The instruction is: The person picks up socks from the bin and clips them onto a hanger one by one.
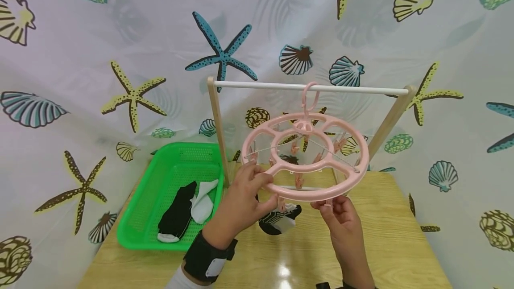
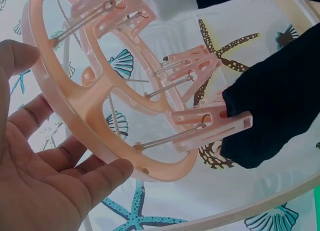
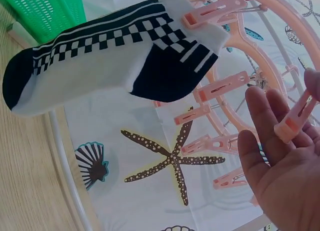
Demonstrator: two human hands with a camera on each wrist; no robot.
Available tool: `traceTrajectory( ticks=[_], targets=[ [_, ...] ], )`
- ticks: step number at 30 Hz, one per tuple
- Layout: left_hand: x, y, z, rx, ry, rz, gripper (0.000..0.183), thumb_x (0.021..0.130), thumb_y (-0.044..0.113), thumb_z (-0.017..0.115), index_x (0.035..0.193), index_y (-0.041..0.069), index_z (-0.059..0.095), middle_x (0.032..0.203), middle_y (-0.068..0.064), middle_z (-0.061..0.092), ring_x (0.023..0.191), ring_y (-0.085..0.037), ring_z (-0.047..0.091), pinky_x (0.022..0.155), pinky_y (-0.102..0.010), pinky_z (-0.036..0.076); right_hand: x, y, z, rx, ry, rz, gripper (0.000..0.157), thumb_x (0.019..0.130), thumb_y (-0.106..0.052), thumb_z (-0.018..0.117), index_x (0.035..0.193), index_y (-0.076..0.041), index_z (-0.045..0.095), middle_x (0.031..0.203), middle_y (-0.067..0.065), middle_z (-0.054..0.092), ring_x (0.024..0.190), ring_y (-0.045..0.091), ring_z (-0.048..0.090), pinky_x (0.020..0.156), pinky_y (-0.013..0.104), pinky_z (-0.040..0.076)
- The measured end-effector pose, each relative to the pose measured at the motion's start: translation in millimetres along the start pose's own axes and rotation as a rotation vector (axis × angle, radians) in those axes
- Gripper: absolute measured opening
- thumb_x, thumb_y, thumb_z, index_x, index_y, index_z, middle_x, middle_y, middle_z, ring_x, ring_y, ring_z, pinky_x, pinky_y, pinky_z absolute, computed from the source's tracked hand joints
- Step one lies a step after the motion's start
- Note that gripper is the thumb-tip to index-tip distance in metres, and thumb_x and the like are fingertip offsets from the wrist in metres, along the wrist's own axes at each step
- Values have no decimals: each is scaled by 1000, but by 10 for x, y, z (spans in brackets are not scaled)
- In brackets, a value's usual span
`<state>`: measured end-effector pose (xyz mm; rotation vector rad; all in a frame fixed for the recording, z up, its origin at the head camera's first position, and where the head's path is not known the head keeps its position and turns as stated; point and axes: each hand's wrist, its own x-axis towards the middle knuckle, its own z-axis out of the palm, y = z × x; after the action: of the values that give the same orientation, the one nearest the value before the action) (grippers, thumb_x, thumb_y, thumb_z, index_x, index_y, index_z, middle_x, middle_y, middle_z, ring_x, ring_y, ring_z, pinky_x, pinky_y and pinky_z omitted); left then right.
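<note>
Hands (image 1: 243,197) (image 1: 346,223) gripping hanger (image 1: 305,167) and clip (image 3: 294,122), sock (image 3: 112,66) hanging

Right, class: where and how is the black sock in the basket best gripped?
Probably pinch the black sock by its far end, opposite the white tip, coming from above-left: the green basket walls it in, and the white sock lies against its right side.

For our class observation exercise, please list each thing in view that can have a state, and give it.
Rack: standing upright
Pink hanger: hooked over the white rail
Green basket: upright, holding socks
Black sock: lying in the basket
White sock: lying in the basket
Checkered sock: clipped to the hanger
Dark sock: clipped to the hanger
Left hand: gripping the hanger's rim
Right hand: pinching a peg
Pinched peg: holding no sock
</note>
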<state>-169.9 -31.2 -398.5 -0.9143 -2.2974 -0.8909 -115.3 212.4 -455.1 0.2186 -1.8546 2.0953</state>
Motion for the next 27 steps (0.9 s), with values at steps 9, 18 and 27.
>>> traceTrajectory(
  ticks=[9, 18, 27],
  targets=[
    [63, -42, -59, 24, -15, 48, 19, 81, 22, 76, 95, 12, 68, 107, -11, 57, 128, -35, 48, 109, -48, 37, -37, -19, 40, -101, 54, 105, 22, 95, 4, 62, 114, 2, 51, 103, 2, 60, 94, 13, 57, 78, 23, 50],
    [38, -89, -81, 31, -40, 56, 20, 82, 22, 75, 98, 13, 66, 112, -13, 57, 127, -35, 46, 102, -49, 43, -47, 9, 89, -123, 94, 120, 18, 91, 8, 65, 103, 9, 52, 89, 7, 51, 76, 15, 54, 68, 25, 51],
    [-10, -129, -82, 41, -50, 31, 22, 81, 22, 76, 99, 15, 66, 117, -13, 58, 132, -36, 42, 103, -50, 42, -53, 44, 83, -76, 54, 109, 15, 95, 4, 61, 98, 11, 48, 87, 7, 55, 73, 17, 61, 66, 25, 53]
  ],
)
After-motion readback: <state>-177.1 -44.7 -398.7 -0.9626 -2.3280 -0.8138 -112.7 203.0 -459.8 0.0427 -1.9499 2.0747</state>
